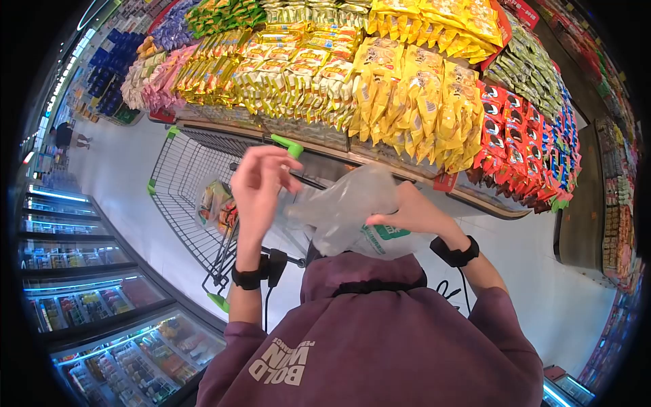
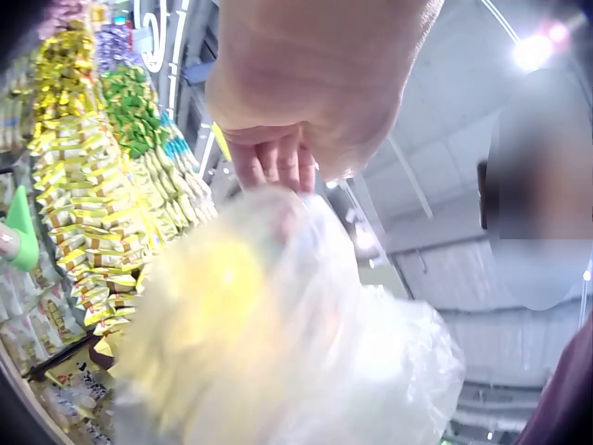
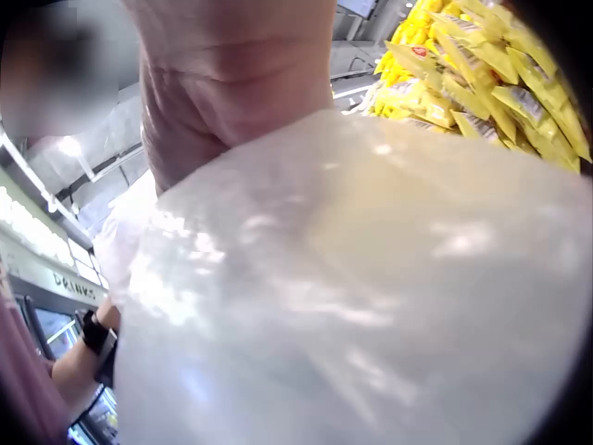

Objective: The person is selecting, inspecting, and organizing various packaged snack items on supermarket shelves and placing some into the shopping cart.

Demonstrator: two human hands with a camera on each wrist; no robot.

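A clear plastic bag (image 1: 352,203) with green print hangs puffed out in front of the chest. My right hand (image 1: 415,214) grips its right side, thumb on the near face and the other fingers hidden behind the plastic. To the left of the bag, my left hand (image 1: 260,184) is raised with loosely bent fingers, and no object shows in it. The left wrist view has the left hand (image 2: 310,102) above the bag (image 2: 278,324), its fingertips beside the upper edge. Plastic (image 3: 352,287) fills most of the right wrist view, below the right hand (image 3: 241,83).
A metal shopping cart (image 1: 178,178) with green corners stands at left, holding a bagged item (image 1: 218,205). Ahead, a long display carries yellow snack packs (image 1: 420,102) and red packs (image 1: 512,129). Lit freezers (image 1: 88,292) line the left side. A person (image 1: 64,134) is far off at left.
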